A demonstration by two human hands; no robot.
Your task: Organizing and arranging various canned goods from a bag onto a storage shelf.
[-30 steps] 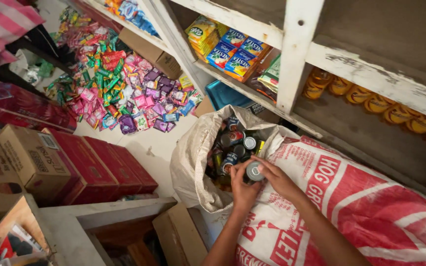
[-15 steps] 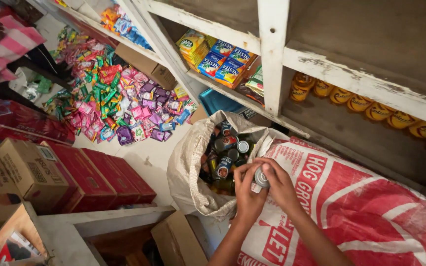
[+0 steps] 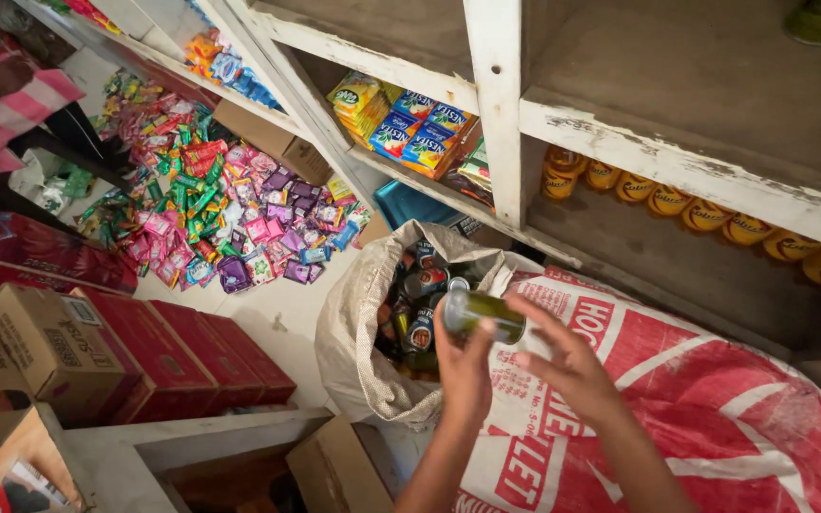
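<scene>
Change since a second ago: the small green metal can (image 3: 485, 314) is lifted clear of the open tan woven sack (image 3: 358, 332) and turned sideways. Left hand (image 3: 463, 366) is clamped on it; right hand (image 3: 567, 366) is spread open, fingertips near its end, perhaps touching. Behind: a slick red-and-white woven plastic sack (image 3: 715, 418), worn white wooden shelving (image 3: 496, 104), glossy sweet packets (image 3: 220, 209).

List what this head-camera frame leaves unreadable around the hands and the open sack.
- Green can, head view: blurred by motion; its label is unreadable.
- Left hand: palm faces away, so its grip is hidden.
- Right hand: contact with the can is uncertain.
- Open sack: folded cloth and shadow hide its lower contents.
- Striped sleeve: the frame edge cuts off its wearer.
</scene>
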